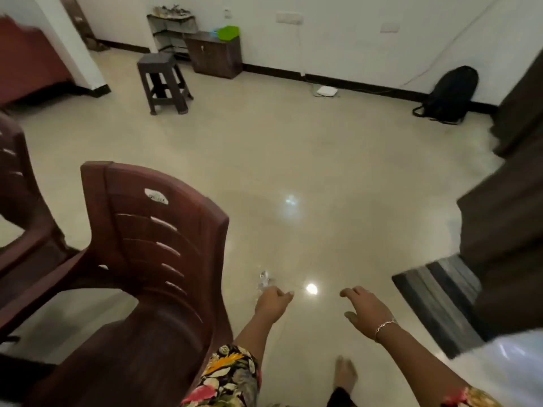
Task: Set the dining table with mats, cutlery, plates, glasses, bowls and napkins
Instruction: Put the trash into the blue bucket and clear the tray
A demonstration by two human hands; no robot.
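No mats, cutlery, plates, bowls or napkins are in view. My left hand (273,301) hangs low at centre with its fingers curled and thumb pointing right. A small clear glinting thing (263,282) shows just past its knuckles; whether the hand holds it or it lies on the floor is unclear. My right hand (364,306), a bracelet on its wrist, is held out with relaxed, spread fingers and holds nothing. Both hands hover over the shiny beige tiled floor (293,160).
A maroon plastic chair (152,245) stands close on my left, a second one (17,186) behind it. A dark stool (163,80), a brown cabinet (214,52) and a black backpack (451,94) sit by the far wall. A striped doormat (435,301) and a dark brown panel (505,230) lie to the right.
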